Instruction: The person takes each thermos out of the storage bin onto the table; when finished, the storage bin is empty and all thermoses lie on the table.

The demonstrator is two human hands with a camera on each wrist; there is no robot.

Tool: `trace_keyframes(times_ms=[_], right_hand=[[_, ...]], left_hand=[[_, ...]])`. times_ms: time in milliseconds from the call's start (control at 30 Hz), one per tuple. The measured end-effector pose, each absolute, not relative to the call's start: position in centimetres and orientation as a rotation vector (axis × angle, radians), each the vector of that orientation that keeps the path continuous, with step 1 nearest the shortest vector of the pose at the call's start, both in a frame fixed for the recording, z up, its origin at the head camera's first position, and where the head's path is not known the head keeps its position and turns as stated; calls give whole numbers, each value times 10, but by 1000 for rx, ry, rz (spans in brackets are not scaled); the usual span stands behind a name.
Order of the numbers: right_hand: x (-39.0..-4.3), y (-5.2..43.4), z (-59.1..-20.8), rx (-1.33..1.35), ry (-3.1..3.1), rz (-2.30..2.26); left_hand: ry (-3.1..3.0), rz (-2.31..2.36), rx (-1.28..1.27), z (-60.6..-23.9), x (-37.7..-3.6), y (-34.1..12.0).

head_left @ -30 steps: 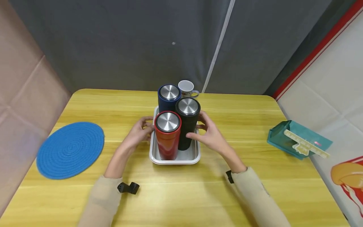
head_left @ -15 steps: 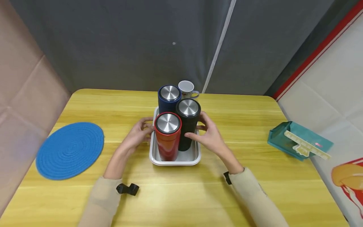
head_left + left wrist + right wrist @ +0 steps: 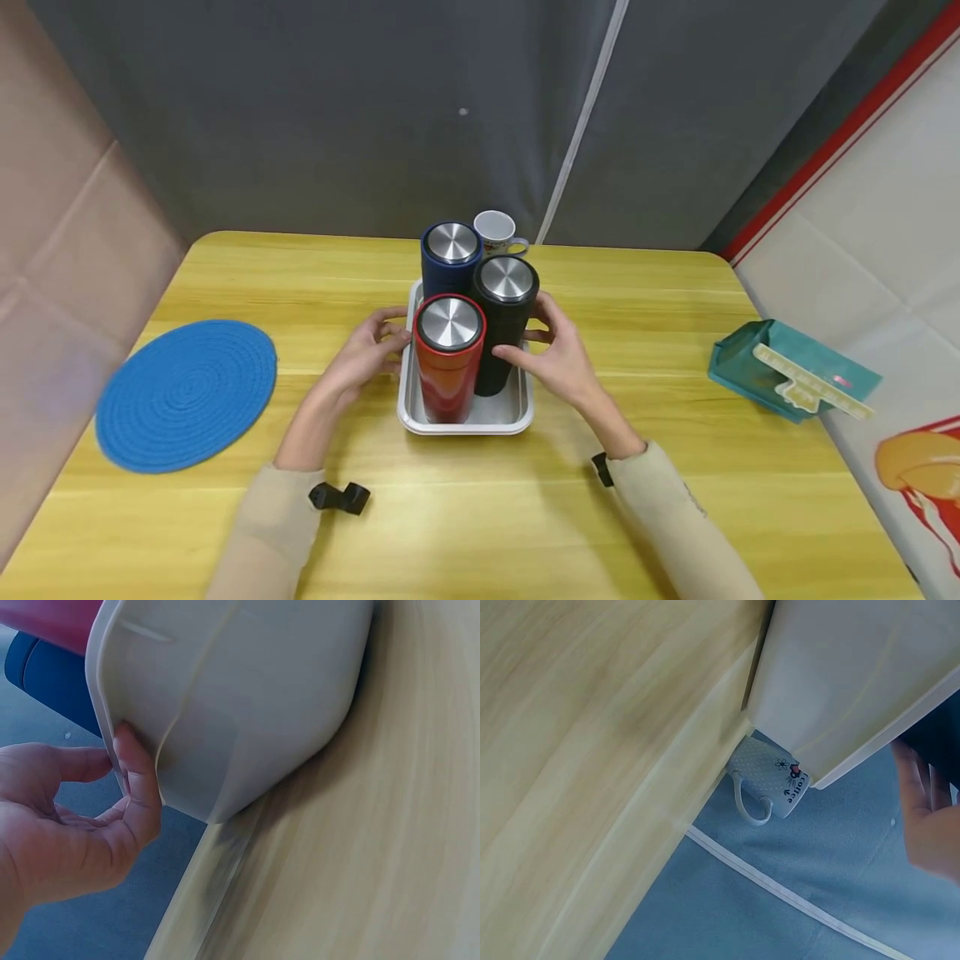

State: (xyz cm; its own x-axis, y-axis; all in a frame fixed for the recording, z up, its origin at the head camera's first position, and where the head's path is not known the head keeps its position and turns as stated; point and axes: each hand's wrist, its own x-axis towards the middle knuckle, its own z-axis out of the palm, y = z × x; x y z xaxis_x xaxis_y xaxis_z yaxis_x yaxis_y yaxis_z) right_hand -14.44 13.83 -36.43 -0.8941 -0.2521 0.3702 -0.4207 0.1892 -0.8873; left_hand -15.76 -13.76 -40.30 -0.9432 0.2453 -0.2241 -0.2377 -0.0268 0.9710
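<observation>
A pale, deep rectangular tray (image 3: 495,412) holds three upright tumblers with shiny steel lids. The red tumbler (image 3: 450,375) stands in front, the black tumbler (image 3: 504,333) to its right and the dark blue tumbler (image 3: 450,271) behind. My left hand (image 3: 363,354) is at the tray's left side; in the left wrist view its thumb and fingers (image 3: 139,776) pinch the rim. With thumb in front and fingers behind, my right hand (image 3: 558,358) grips the black tumbler. In the right wrist view that hand (image 3: 934,825) is partly cut off.
A white mug (image 3: 495,229) printed with "coffee" stands behind the tray, near the table's far edge. To the left lies a round blue woven mat (image 3: 191,396). A teal packet with a cream clip (image 3: 795,367) sits at the right edge, beside the tiled wall.
The black tumbler's top has shifted slightly right with my right hand around it, and the red one's top has shifted a little too. My left hand keeps its hold on the tray rim.
</observation>
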Motion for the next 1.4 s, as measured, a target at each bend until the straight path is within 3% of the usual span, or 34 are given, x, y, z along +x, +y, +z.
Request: trace_keyframes(times_ms=[400,833,1400], right_hand=[[-132,136,-332,571,-2233,1804],[-151,142,-334,599,-2204,1727],[-157,141,-302,618,-2151,1695]], left_hand=[[1893,2051,13,-401,-157,-133],[1893,2048,5,-401,-158,-133],[1915,2043,2,-403,-158,-136]])
